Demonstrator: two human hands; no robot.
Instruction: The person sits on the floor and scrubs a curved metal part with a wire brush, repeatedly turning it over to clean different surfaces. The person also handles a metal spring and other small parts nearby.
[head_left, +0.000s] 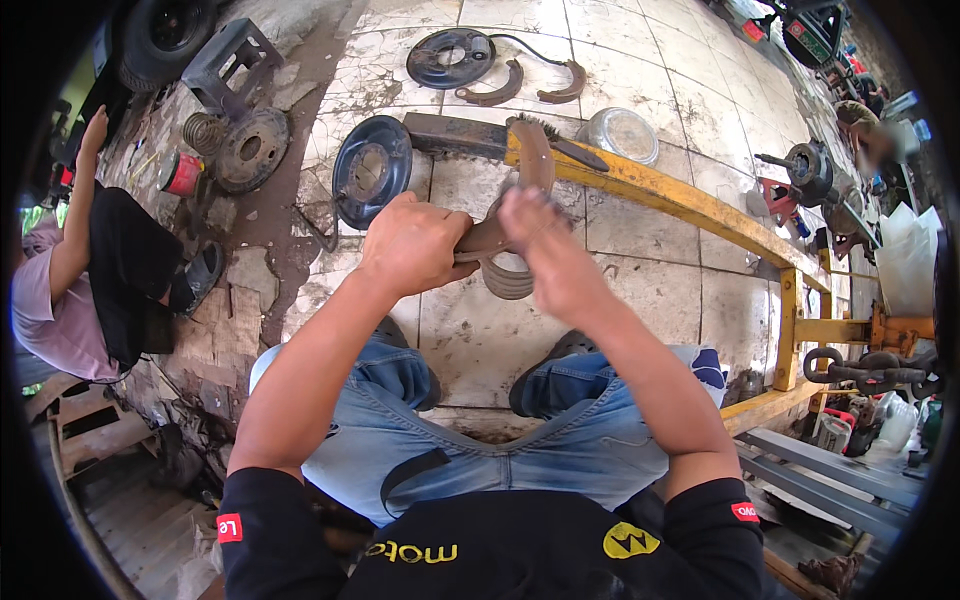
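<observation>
My left hand (418,245) is closed around one end of a curved brown brake shoe (484,240), above the tiles between my feet. Against the shoe's other side is my right hand (545,245), smeared by motion, so its fingers and anything in them are unclear. Another curved brake shoe (535,155) rises just beyond the hands, by the yellow metal frame; whether it joins the held one is hidden. Below the hands shows a ribbed round part (508,278). A wire brush (575,148) lies across the frame's bar.
The yellow frame (690,205) runs from ahead to the right, with a heavy chain (865,370) on it. Black backing plates (372,172), two brake shoes (490,85) and a round pale lid (622,137) lie ahead. A person (75,270) sits at left near a grey stool (228,65).
</observation>
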